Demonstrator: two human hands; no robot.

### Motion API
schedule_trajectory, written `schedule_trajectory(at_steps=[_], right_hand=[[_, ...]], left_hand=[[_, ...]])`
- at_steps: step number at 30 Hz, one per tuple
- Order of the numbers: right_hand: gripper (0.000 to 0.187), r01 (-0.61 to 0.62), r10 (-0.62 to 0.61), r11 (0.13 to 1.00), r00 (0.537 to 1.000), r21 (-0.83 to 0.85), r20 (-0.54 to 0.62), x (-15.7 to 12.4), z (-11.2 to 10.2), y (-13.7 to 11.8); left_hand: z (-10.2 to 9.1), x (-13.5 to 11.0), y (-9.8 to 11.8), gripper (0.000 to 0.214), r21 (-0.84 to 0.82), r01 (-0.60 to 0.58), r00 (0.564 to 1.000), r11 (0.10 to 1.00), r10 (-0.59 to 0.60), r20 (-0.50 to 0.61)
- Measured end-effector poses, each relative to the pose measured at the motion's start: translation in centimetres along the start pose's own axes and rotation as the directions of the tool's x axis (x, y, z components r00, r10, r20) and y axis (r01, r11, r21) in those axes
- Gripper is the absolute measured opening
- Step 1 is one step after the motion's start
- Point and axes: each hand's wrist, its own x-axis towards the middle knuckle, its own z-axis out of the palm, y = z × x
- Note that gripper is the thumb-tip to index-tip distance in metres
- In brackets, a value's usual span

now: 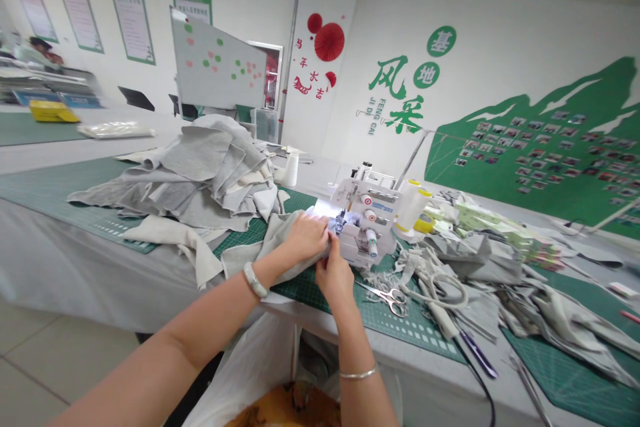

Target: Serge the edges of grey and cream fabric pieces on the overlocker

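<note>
A white overlock sewing machine (pixel 357 250) stands on the green cutting mat, its lamp lit over the needle area. Grey fabric (pixel 273 243) lies at the machine's left side and runs up to the needle area. Spread flat over this fabric, my left hand (pixel 307 235) presses it just left of the presser foot. My right hand (pixel 335 273) is in front of the foot, thumb and forefinger pinched on the fabric's edge. The stitching point is partly hidden by my fingers. Small scissors (pixel 387 297) lie right of my right hand, beside thread scraps.
A tall pile of grey cut fabric (pixel 200 160) rises at the left, with a white thread cone (pixel 291 169) behind. Another cone (pixel 411 207) stands behind the machine. Fabric scraps (pixel 465 273), purple-handled snips (pixel 479 353) and a black cable (pixel 483 383) occupy the right. A person (pixel 43 53) sits far left.
</note>
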Motion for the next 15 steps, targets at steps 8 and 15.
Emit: schedule_trajectory(at_steps=[8,15], right_hand=[[0.059,0.054,-0.053,0.991,0.999,0.126,-0.011,0.5,0.7,0.8],[0.057,0.055,-0.053,0.993,0.998,0.103,-0.024,0.8,1.2,0.9]], left_hand=[[0.3,2.8,-3.1,0.012,-0.584,0.178,0.984,0.792,-0.13,0.124],[2.9,11.0,-5.7,0.026,-0.809,0.383,0.914,0.445,-0.309,0.262]])
